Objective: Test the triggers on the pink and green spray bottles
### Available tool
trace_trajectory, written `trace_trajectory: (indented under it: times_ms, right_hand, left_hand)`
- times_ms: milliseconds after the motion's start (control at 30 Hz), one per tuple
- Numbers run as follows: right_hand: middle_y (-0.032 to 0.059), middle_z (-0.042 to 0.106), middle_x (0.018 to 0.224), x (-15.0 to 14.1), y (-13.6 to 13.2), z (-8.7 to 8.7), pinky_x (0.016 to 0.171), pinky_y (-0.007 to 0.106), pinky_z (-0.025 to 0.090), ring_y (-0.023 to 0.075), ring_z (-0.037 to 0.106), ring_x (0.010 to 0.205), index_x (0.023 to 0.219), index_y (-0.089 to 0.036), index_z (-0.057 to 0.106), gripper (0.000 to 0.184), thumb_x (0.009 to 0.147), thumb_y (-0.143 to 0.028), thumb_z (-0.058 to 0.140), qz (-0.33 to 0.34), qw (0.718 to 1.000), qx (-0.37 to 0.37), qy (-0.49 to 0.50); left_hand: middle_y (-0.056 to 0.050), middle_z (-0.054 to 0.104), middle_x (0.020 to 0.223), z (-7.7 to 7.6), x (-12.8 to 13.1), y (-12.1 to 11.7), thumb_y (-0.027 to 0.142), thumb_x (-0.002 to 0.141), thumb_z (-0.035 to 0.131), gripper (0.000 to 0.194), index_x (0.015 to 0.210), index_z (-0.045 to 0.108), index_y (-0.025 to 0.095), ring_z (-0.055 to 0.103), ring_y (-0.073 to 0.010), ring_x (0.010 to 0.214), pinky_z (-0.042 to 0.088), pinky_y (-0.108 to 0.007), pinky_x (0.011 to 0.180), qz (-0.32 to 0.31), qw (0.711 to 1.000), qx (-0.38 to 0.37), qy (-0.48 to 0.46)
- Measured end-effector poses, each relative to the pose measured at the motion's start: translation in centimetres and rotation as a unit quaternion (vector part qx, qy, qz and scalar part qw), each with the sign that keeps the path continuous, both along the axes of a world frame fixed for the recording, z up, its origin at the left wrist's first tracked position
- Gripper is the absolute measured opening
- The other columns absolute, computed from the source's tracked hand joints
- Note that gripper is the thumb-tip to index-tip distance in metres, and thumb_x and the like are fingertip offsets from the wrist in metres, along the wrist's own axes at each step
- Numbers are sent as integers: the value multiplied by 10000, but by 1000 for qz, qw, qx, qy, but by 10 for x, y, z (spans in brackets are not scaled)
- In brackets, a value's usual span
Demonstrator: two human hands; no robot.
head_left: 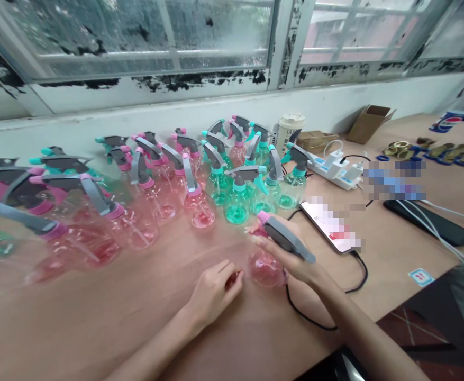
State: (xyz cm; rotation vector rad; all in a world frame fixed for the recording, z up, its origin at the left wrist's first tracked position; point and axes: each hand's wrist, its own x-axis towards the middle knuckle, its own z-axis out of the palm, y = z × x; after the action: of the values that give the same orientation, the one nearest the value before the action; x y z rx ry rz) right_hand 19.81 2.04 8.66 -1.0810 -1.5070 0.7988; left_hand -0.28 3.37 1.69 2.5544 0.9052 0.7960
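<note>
My right hand [295, 263] is wrapped round the neck of a pink spray bottle [266, 269]. The bottle has a grey and pink trigger head and stands on or just over the table in front of me. To its left, my left hand [216, 288] is closed with its fingers curled, close to the tabletop and apart from the bottle. A dark reddish patch shows inside those fingers; what it is I cannot make out. Beyond both hands stand clear pink spray bottles [200, 210] and green spray bottles [237, 205].
Rows of spray bottles fill the table's left and back. Right of my hands lie a phone [329, 227] on a black cable, a white power strip [337, 172] and a black power bank [426, 222]. A paper cup [289, 132] and an open cardboard box [369, 124] stand along the wall.
</note>
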Motion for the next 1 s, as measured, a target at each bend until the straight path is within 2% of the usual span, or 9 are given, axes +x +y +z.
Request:
trace_trajectory:
  times_ms: [133, 233, 300, 400, 667, 833, 933, 1000]
  right_hand:
    - [38, 688, 999, -2, -3, -4, 826, 335, 536, 194, 661, 904, 1027, -241, 609, 228, 834, -343, 673, -19, 999, -9, 25]
    - [55, 687, 1084, -4, -3, -6, 887, 363, 526, 208, 659, 980, 1075, -244, 602, 256, 838, -312, 671, -32, 999, 2, 28]
    - [63, 685, 1113, -6, -2, -6, 908, 374, 524, 216, 651, 1037, 1086, -242, 596, 255, 847, -303, 660, -36, 999, 5, 35]
    - [61, 694, 1094, -7, -3, -5, 901, 368, 530, 214, 659, 1034, 1064, -237, 603, 220, 857, -299, 644, -48, 998, 14, 34]
    - [72, 689, 1117, -5, -4, -5, 863, 343, 529, 207, 661, 1002, 1071, -230, 619, 222, 862, -305, 638, -48, 999, 20, 11]
    - [67, 683, 1099, -6, -6, -4, 853, 340, 533, 217, 654, 1021, 1111, -241, 592, 274, 852, -304, 651, -45, 998, 0, 41]
    - [26, 675, 906, -7, -8, -2, 717, 293, 525, 178, 656, 823, 971, -231, 609, 139, 863, -315, 635, -41, 999, -2, 27]
    - [-11, 607, 753, -7, -8, 0, 607, 259, 475, 138, 591, 666, 834, -219, 583, 113, 863, -315, 635, -38, 999, 5, 2]
  left_hand:
    - [-16, 614, 716, 1, -1, 2, 157, 926, 441, 174, 831, 586, 161, 592, -143, 627, 504, -262, 609, 53, 999, 13, -4]
    - [-85, 684, 926, -3, 0, 3, 145, 905, 472, 156, 1004, 592, 153, 664, -209, 858, 561, -364, 770, 71, 997, 31, 1]
    - [-130, 675, 1106, -7, 1, 5, 149, 889, 497, 231, 1105, 577, 154, 650, -257, 1035, 549, -446, 890, 77, 995, 54, 24]
    - [-176, 614, 1270, -11, 2, 7, 176, 889, 517, 264, 1140, 590, 137, 577, -311, 1205, 488, -515, 1008, 86, 989, 86, 88]
    - [-190, 574, 1346, -10, -8, 16, 225, 929, 490, 324, 1212, 586, 100, 514, -318, 1288, 445, -513, 1062, 69, 986, 72, 136]
    - [-182, 556, 1374, -10, -10, 18, 228, 930, 491, 340, 1238, 570, 108, 496, -309, 1307, 437, -513, 1068, 73, 983, 76, 153]
    - [-181, 552, 1377, -10, -9, 17, 220, 923, 503, 340, 1238, 571, 111, 500, -305, 1304, 433, -507, 1072, 74, 982, 72, 158]
    - [-185, 557, 1370, -9, -9, 16, 218, 922, 506, 345, 1242, 570, 107, 504, -311, 1299, 435, -513, 1067, 74, 982, 74, 160]
